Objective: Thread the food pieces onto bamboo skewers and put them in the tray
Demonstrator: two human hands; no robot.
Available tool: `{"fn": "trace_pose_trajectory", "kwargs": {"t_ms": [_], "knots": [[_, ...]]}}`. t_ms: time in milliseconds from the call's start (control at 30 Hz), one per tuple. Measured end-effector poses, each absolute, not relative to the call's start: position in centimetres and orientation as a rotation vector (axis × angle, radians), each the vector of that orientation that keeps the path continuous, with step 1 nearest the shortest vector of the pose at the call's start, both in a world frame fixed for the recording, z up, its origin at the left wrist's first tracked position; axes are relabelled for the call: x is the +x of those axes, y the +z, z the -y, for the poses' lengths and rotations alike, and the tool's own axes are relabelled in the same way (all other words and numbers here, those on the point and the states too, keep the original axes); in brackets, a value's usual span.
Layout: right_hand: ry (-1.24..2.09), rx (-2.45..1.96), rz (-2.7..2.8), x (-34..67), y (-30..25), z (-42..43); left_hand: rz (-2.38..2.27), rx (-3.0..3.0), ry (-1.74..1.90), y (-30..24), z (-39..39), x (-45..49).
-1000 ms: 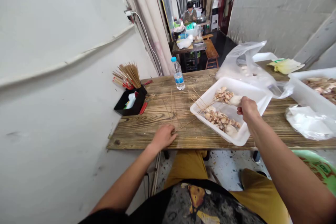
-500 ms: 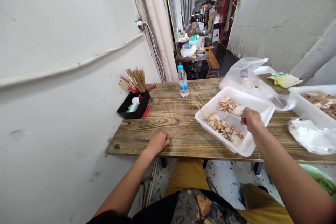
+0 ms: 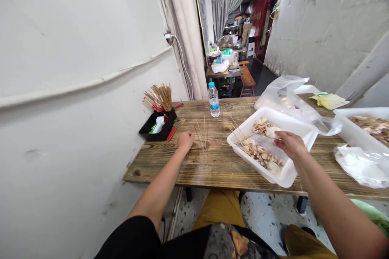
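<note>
My right hand [image 3: 291, 144] is over the white tray [image 3: 309, 134], fingers stretched and apart. Its fingertips touch the pale end of an upper mushroom skewer [image 3: 263, 128]. More skewered mushrooms [image 3: 261, 153] lie below it in the same tray, with bare stick ends poking past the left rim. My left hand [image 3: 186, 141] is on the wooden table [image 3: 219, 170], fingers closed in a pinch on a thin bamboo skewer; the grip is partly hidden. Right beside it lie several loose bamboo skewers [image 3: 201, 135].
A water bottle [image 3: 214, 101] stands near the far edge. At left are a black box [image 3: 156, 129], a bundle of sticks [image 3: 162, 96] and a red-handled tool [image 3: 172, 134]. A plastic bag [image 3: 282, 93] and another tray [image 3: 345, 115] are at right. A person [image 3: 226, 39] sits far back.
My left hand has moved forward to the loose skewers. My right hand has gone from a closed grip on the mushroom skewer to stretched fingers, with the skewer lying in the tray.
</note>
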State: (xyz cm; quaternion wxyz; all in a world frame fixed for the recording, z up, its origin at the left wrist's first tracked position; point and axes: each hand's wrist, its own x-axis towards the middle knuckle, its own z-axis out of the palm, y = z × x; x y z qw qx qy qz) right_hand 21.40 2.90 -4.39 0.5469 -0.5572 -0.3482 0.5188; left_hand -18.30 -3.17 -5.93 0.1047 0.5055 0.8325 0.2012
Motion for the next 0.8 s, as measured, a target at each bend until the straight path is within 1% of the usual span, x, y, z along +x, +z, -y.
{"fn": "trace_pose_trajectory", "kwargs": {"t_ms": [67,133,200,267,367,467,567,700,800], "knots": [[1.207,-1.315,0.809,21.1,-4.0,-2.5,-2.275,1.719,0.844,-4.1,3.4,-13.8],[1.136,-1.326,0.839,20.7,-3.8,-2.3,-1.929,1.969,0.997,-2.1,3.3,-7.8],[1.05,-1.357,0.912,20.5,-3.8,-2.2,-1.698,2.035,1.099,-0.6,2.6,-1.4],[0.949,-1.411,1.029,20.5,-4.0,-2.3,-1.654,1.924,1.113,0.3,1.2,4.3],[0.683,-1.516,1.229,21.0,-4.5,-2.6,-1.666,1.729,0.916,-0.1,-1.7,9.8],[0.512,-1.584,1.34,21.3,-4.6,-2.7,-1.589,1.736,0.795,-1.6,-4.2,11.5],[0.492,-1.608,1.38,21.2,-4.7,-2.8,-1.466,1.712,0.808,-3.2,-5.3,11.2],[0.588,-1.595,1.387,20.8,-4.9,-2.8,-1.555,1.635,1.004,-3.9,-5.6,10.8],[0.687,-1.548,1.355,20.6,-5.2,-2.8,-1.594,1.64,1.028,-3.9,-5.7,10.8]]}}
